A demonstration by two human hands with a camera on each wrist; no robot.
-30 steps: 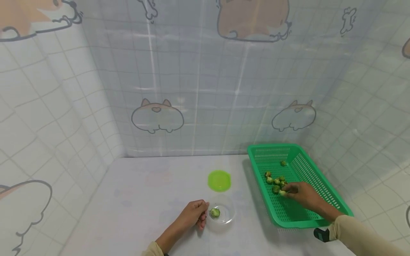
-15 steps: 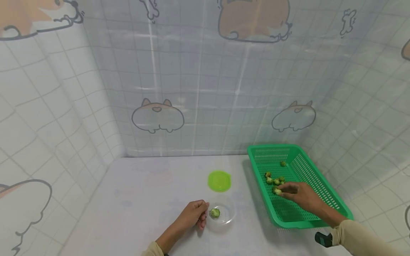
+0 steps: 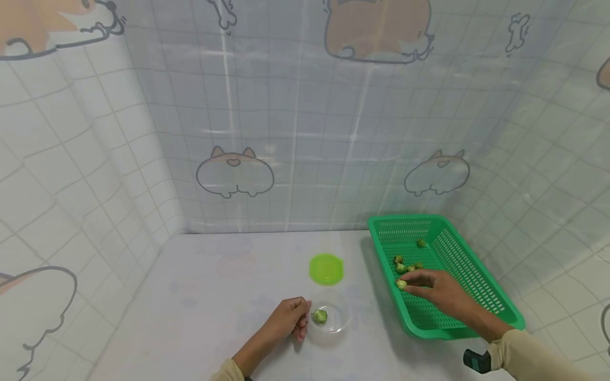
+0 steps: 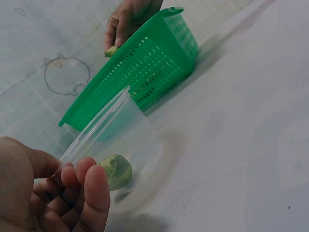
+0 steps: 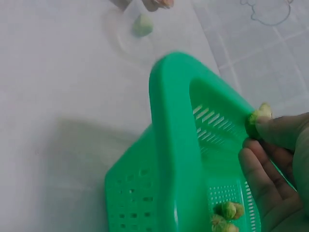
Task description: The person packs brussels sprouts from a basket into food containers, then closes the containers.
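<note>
My right hand pinches a Brussels sprout between thumb and fingers, near the left rim of the green basket. In the right wrist view the held sprout shows pale at its cut end. My left hand pinches the rim of a clear plastic bowl between thumb and fingers, as the left wrist view shows. One green sprout lies inside that bowl. Several more sprouts sit on the basket's floor, some partly hidden behind my right hand.
A lime-green round lid lies on the white table just behind the bowl. One lone sprout is near the basket's far end. Tiled, dog-printed sheeting encloses the table at the back and sides.
My right hand has moved left across the basket with the sprout, away from the pile toward the left rim. The left hand and the bowl have stayed still.
</note>
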